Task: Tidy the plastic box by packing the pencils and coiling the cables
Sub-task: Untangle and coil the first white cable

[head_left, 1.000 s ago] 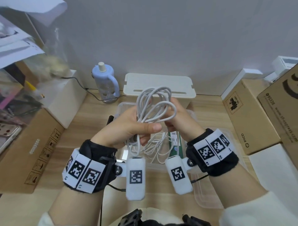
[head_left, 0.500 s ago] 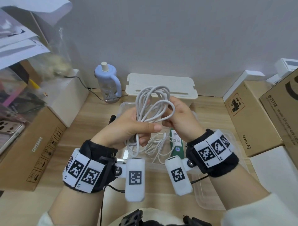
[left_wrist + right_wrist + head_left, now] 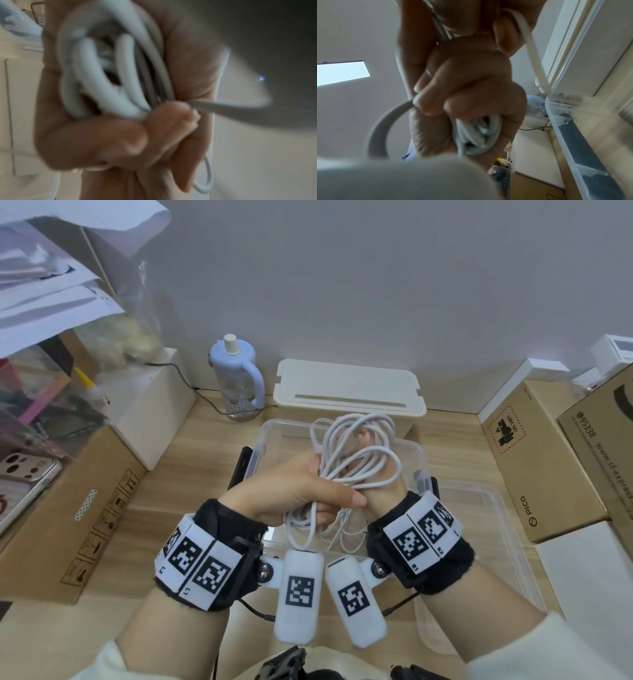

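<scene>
A long white cable is gathered into loose loops above the clear plastic box. My left hand grips the bundle at its lower end, thumb across the strands, while slack loops hang below the fist. Behind the loops is my right hand, its fingers poking through them and holding a strand. The left wrist view shows the coil held in curled fingers. In the right wrist view, curled fingers pinch a strand beside the coil. The pencils are hidden behind my hands.
The box lid lies at the right. At the back stand a cream case and a blue bottle. Cardboard boxes flank both sides, with a phone at the far left on the wooden desk.
My right hand has moved in against the left, and its wrist now sits under the left thumb. The loops have been drawn tighter round it. The left hand keeps its grip.
</scene>
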### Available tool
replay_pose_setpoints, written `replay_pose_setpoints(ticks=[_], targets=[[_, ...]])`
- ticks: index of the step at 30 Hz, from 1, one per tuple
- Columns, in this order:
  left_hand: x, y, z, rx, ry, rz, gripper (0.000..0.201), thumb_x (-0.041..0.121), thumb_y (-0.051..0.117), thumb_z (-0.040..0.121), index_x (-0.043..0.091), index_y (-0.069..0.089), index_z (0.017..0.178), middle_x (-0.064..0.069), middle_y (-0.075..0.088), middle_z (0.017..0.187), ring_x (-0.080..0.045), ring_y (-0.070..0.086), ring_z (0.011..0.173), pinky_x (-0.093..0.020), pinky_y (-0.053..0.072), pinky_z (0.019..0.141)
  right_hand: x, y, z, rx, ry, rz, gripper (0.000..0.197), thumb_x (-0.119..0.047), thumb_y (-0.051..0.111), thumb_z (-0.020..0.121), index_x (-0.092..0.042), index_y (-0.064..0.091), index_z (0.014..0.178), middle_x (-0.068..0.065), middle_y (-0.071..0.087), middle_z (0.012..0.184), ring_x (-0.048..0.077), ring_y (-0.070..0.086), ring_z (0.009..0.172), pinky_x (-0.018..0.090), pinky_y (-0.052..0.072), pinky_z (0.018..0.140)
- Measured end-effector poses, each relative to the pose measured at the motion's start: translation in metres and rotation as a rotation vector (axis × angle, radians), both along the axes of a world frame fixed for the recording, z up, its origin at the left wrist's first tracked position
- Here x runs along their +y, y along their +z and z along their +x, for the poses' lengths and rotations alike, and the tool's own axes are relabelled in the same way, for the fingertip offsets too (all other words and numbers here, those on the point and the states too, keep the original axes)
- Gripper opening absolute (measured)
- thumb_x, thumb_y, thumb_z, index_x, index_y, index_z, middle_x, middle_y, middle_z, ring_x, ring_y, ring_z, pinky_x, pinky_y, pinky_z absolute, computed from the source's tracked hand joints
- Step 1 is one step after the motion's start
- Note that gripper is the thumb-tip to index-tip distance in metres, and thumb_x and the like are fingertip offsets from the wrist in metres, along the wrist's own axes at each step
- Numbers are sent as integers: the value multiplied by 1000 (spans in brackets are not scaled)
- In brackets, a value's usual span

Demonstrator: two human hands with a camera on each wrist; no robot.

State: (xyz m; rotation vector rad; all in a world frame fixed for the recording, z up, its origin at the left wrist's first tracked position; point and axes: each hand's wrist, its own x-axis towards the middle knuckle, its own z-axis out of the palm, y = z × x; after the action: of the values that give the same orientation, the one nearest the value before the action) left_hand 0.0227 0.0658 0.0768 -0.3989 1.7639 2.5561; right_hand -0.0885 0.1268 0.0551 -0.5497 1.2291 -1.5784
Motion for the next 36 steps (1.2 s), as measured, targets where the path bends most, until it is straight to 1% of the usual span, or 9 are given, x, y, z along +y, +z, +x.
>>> replay_pose_setpoints(ticks=[3, 5, 8, 11, 16, 21, 31, 34, 36], targets=[[0, -2, 0, -45, 2, 31, 20, -2, 61, 75, 16, 62, 69, 1, 44, 45, -10, 41, 36, -19, 38, 39, 2, 4, 4, 0, 46, 2, 32, -6, 20, 99, 12, 38, 119, 44, 46, 71, 10, 65, 50, 17, 49, 42], [0, -3, 0, -67, -15, 48, 21, -2, 61, 75, 17, 61, 65, 2, 43, 42, -9, 41, 36, -18, 38, 39, 4, 9, 5, 65, 5, -26, 26, -1, 21, 97, 11, 38, 113, 54, 37, 107, 9, 65, 76, 13, 49, 48], [0, -4, -1, -86, -27, 48, 17, 2, 62, 75, 15, 58, 66, 3, 41, 41, -8, 41, 36, -18, 39, 40, 13, 8, -2, 131, 104, 4, 35, 8, 24, 95, 7, 38, 127, 24, 55, 118, 13, 65, 93, 6, 46, 49], [0, -2, 0, -53, 47, 4, 18, -2, 62, 76, 15, 61, 69, 3, 47, 44, -8, 43, 36, -18, 38, 39, 11, 15, -7, 298, 151, 64, 29, 14, 39, 89, -10, 56, 91, -9, 65, 69, 1, 63, 57, 10, 47, 49], [-6, 0, 0, 20, 294, -259, 34, 4, 69, 77, 2, 54, 107, -10, 58, 72, -6, 48, 45, -19, 39, 41, 5, 17, -11, 373, 206, 156, 16, 0, 48, 82, 4, 62, 88, 15, 45, 63, 6, 29, 35, 14, 23, 36], [-8, -6, 0, -18, 517, -273, 39, 26, 65, 80, -10, 56, 94, -4, 47, 50, -13, 42, 42, -30, 32, 49, 5, 14, -13, 302, 253, 43, 11, -1, 49, 88, -10, 57, 88, 12, 48, 60, 5, 36, 35, 15, 31, 38], [-13, -6, 2, -34, 773, -53, 13, 16, 57, 88, 3, 59, 88, 4, 42, 45, -8, 40, 39, -19, 38, 40, 18, 20, -7, 968, 227, -212, 24, -29, 65, 69, -30, 41, 64, -12, 42, 97, 5, 42, 99, 14, 35, 86], [-8, -10, -7, -112, 772, -281, 18, 11, 57, 87, 7, 60, 70, -7, 49, 53, -20, 46, 47, -27, 39, 50, 12, 26, 1, 865, 144, -232, 39, -35, 67, 67, -29, 29, 59, -15, 44, 65, 17, 49, 74, 43, 47, 77], [-4, -12, -11, -171, 756, -401, 33, 4, 50, 87, 19, 59, 59, 1, 53, 48, -14, 50, 46, -28, 42, 51, 8, 30, 5, 758, 142, -173, 38, -30, 74, 68, -24, 36, 64, -13, 41, 47, 13, 42, 50, 35, 46, 58]])
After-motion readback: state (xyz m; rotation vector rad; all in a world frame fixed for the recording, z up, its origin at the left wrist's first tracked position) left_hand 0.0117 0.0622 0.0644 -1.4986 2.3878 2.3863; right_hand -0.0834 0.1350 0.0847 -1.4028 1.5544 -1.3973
